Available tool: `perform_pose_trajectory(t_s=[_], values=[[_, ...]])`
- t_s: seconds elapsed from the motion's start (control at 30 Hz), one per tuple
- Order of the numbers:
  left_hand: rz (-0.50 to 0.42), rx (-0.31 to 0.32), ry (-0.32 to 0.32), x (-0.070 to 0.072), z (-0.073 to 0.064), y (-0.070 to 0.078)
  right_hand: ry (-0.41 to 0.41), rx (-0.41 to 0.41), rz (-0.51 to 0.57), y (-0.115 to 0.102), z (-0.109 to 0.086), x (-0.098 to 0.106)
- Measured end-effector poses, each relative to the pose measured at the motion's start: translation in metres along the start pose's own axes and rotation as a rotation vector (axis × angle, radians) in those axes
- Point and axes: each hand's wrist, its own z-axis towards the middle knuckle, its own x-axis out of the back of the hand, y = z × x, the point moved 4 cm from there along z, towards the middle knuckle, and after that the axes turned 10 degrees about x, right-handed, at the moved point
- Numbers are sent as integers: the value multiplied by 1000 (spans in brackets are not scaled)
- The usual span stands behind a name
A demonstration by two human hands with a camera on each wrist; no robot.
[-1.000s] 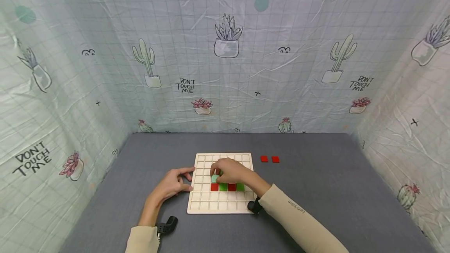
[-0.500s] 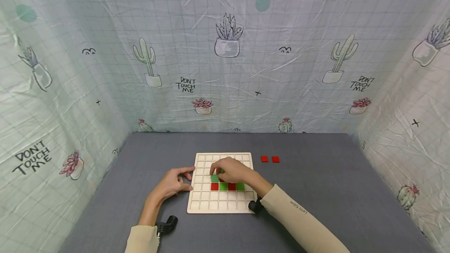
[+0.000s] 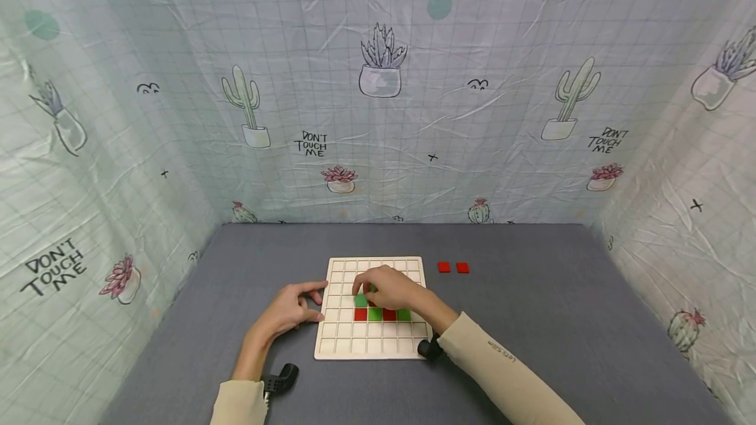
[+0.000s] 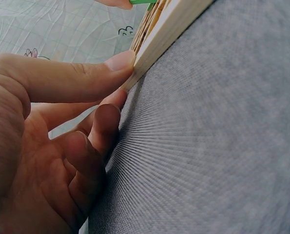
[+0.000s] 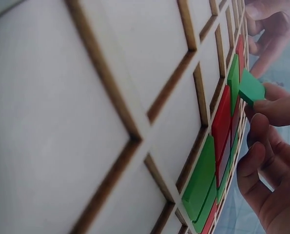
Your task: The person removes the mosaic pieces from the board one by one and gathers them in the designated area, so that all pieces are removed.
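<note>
A pale wooden grid board (image 3: 342, 346) lies on the grey table. My left hand (image 3: 286, 310) touches its left edge with thumb and index finger set apart; in the left wrist view the thumb (image 4: 120, 62) presses the board's side and the other fingers bend loosely. Over the middle of the board, my right hand (image 3: 386, 286) pinches a green square tile (image 5: 252, 87) between thumb and finger. This tile is tilted, at the left end of the tile rows. Below it run a red tile (image 3: 361, 314), a green tile (image 3: 375, 314), another red and another green. My right hand partly hides the tiles behind.
Two loose red tiles (image 3: 453, 267) lie on the table to the right of the board's far corner. A cactus-print cloth (image 3: 384, 149) hangs around the back and sides. Black wrist cameras (image 3: 282, 378) sit at both cuffs.
The pinched green tile looks darker than a second ago, as its tilt has changed slightly. Both hands stay in nearly the same place.
</note>
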Motion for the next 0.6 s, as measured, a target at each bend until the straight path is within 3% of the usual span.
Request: perform_pose_trajectory(t_s=[0.6], values=[[-2, -1, -5, 0, 0, 0, 64, 31, 39, 2, -13, 16]])
